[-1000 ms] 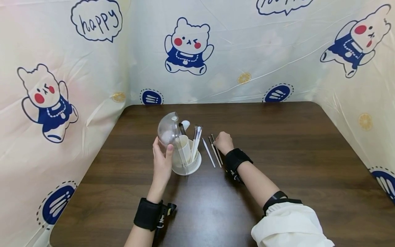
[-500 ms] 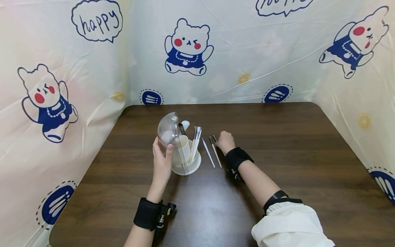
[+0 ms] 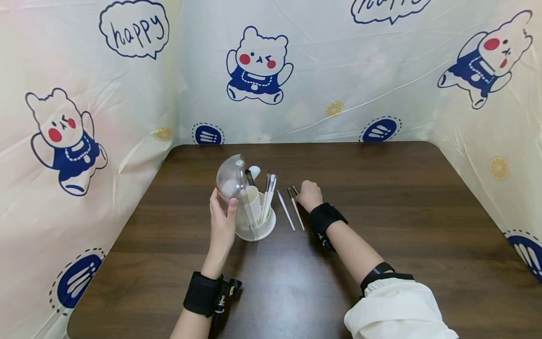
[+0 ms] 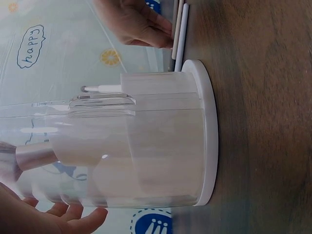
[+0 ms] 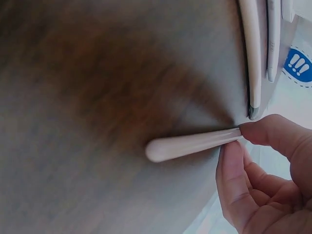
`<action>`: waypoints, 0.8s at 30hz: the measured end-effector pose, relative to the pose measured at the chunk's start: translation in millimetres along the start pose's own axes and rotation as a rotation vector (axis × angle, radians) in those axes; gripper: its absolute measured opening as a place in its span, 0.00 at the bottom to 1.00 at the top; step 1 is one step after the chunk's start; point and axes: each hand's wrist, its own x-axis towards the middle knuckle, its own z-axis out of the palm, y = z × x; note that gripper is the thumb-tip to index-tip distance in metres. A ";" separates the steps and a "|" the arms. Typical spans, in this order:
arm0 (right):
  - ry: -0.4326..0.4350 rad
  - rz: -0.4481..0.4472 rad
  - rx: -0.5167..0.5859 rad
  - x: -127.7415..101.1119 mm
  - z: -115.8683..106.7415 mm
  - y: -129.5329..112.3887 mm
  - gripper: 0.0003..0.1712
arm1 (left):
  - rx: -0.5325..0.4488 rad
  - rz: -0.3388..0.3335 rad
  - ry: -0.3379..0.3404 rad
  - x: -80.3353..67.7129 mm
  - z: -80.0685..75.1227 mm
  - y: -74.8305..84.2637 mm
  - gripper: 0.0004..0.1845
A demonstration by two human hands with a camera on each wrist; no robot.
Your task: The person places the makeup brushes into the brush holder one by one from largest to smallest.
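Observation:
A makeup brush holder (image 3: 259, 234) with a white base and clear domed cover stands on the table. My left hand (image 3: 222, 223) holds its left side, fingers and thumb curved around the cover. Upright inside are a white cup (image 3: 254, 203) and several brushes (image 3: 269, 197). Right of the holder, my right hand (image 3: 310, 195) pinches a slim makeup brush (image 5: 192, 145) between thumb and fingers; its pale rounded handle end points away from the fingers in the right wrist view. Next to it lie another pale-handled brush (image 3: 298, 214) and a slim white pointed stick (image 3: 286, 210).
The dark wooden table (image 3: 402, 202) extends to both sides. A printed curtain (image 3: 322, 61) with cartoon bears encloses the back and sides. Each wrist wears a black strap with a camera.
The right hand has pinched the rightmost brush and shifted slightly right; that brush's handle has swung out of sight behind the hand in the head view. The left hand stays put.

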 end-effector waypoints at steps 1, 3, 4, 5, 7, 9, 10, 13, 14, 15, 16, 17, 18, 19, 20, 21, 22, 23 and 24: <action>0.001 -0.003 -0.007 -0.1 0.2 -0.2 0.28 | 0.000 0.000 0.000 0.0 0.1 0.1 0.54; -0.001 -0.007 -0.012 0.1 0.7 -0.2 0.28 | -0.001 -0.002 0.000 0.0 0.2 0.3 0.54; -0.001 -0.008 -0.016 0.4 1.0 0.1 0.28 | -0.001 -0.002 0.000 -0.1 0.2 0.3 0.54; -0.004 -0.007 -0.017 0.8 1.2 0.4 0.27 | -0.003 -0.002 0.000 -0.1 0.3 0.4 0.54; -0.004 -0.002 -0.013 1.5 1.0 1.1 0.26 | -0.005 -0.001 0.001 -0.1 0.4 0.3 0.54; -0.002 0.012 -0.004 2.2 0.7 1.8 0.25 | -0.004 0.001 0.002 -0.1 0.4 0.2 0.54; -0.002 0.019 0.000 2.7 0.4 2.2 0.24 | -0.005 0.002 0.003 -0.1 0.4 0.1 0.54; 0.006 0.038 0.006 4.5 -1.0 3.8 0.21 | -0.002 0.006 0.004 0.2 0.4 -0.1 0.54; 0.006 0.044 0.010 5.1 -1.9 4.3 0.21 | 0.000 0.005 0.004 0.1 0.4 -0.2 0.54; 0.001 0.049 0.014 5.7 -3.1 4.8 0.21 | 0.003 0.004 0.004 0.1 0.3 -0.2 0.54; -0.005 0.054 0.023 6.1 -4.7 5.1 0.21 | 0.005 0.003 0.003 0.0 0.2 -0.2 0.54; -0.007 0.060 0.033 6.4 -6.8 5.0 0.20 | 0.007 0.001 0.003 -0.1 0.1 -0.2 0.54; -0.011 0.069 0.046 6.5 -9.1 4.8 0.20 | 0.009 -0.001 0.003 -0.1 0.0 -0.2 0.54; -0.019 0.077 0.066 6.4 -12.0 4.2 0.20 | 0.009 -0.002 0.002 -0.2 -0.1 -0.2 0.55; -0.025 0.085 0.085 6.2 -15.3 3.2 0.20 | 0.010 -0.004 0.002 -0.3 -0.2 -0.2 0.55; -0.032 0.091 0.105 6.1 -18.5 2.4 0.20 | 0.011 -0.005 0.002 -0.3 -0.2 -0.2 0.55; -0.035 0.096 0.126 6.0 -22.0 1.1 0.20 | 0.009 -0.004 0.001 -0.3 -0.3 -0.2 0.55; -0.036 0.098 0.144 6.0 -25.6 -0.3 0.20 | 0.007 -0.003 0.000 -0.3 -0.3 -0.2 0.55; -0.038 0.096 0.163 6.0 -29.1 -1.5 0.20 | 0.006 -0.003 0.000 -0.2 -0.4 -0.3 0.54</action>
